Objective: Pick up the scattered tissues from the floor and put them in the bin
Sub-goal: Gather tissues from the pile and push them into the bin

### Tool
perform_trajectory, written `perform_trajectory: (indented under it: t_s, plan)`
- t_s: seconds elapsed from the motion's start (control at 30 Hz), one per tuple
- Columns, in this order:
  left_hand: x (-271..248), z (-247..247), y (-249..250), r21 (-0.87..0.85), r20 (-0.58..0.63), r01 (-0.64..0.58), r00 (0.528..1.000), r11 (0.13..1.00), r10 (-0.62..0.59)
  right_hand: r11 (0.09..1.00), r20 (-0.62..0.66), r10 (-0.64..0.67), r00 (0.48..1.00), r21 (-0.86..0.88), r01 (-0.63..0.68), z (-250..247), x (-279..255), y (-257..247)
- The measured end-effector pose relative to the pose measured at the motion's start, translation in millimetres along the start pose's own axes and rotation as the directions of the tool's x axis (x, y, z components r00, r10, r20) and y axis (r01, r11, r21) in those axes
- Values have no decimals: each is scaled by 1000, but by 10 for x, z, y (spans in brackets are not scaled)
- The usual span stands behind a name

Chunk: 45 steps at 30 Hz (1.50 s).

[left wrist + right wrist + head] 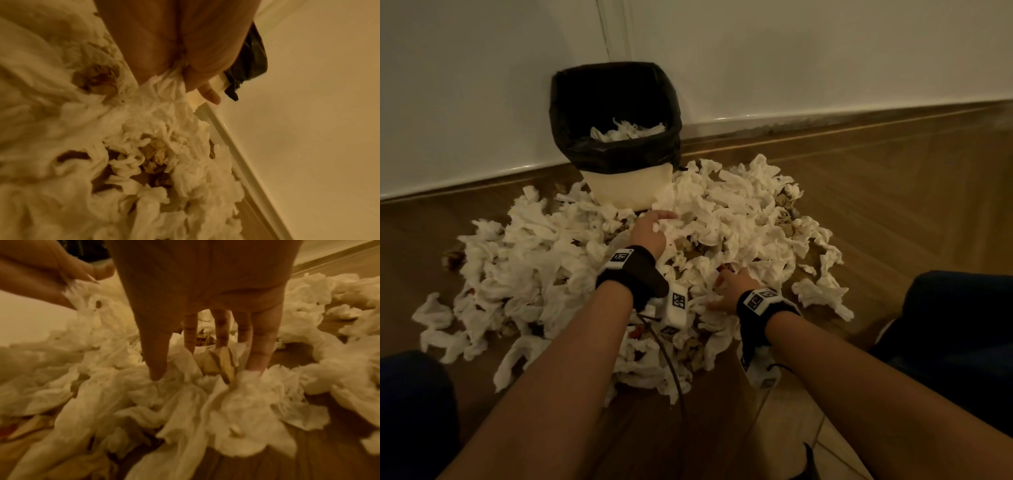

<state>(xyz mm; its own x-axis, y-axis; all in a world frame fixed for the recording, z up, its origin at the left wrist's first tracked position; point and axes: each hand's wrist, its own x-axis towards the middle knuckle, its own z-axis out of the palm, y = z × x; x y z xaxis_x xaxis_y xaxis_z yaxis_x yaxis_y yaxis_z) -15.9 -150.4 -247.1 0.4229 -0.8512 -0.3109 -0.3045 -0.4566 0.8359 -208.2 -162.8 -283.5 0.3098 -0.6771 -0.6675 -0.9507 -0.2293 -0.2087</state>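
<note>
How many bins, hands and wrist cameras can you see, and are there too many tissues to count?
Bin: 1
Hands: 2, the left hand and the right hand
Wrist cameras: 2, one on the left wrist and one on the right wrist
Tissues: too many and too crumpled together to count
Total without tissues: 5

Left hand (650, 229): arm stretched forward, fingers curled, gripping. Right hand (729, 287): nearer the body, palm down, fingers (261, 344) straight and spread, tips pressing down.
</note>
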Motion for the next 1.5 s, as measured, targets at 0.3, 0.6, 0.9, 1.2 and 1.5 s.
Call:
perform_trajectory:
  t_s: [0.3, 0.6, 0.9, 1.2, 1.5]
  plan:
    - [88, -75, -128, -216, -71, 131, 986, 967, -150, 975, -58, 34, 998, 220, -20, -43, 71, 21]
    - [-17, -63, 28, -357, 1, 288, 951, 888, -309, -110, 185, -23, 982, 976, -187, -428, -102, -9]
    - [-39, -195, 92, -365, 48, 161, 987, 917, -154, -273, 142, -288, 947, 936, -223, -634, -172, -49]
    - [-120, -321, 340, -725, 99, 207, 975, 656, -198, -435, -56, -296, 954, 897, -82, -913, -240, -183]
    - [-85, -567, 704, -643, -26, -46, 999, 764, 38, -503, -227, -236, 945, 860, 81, -1434, -432, -493]
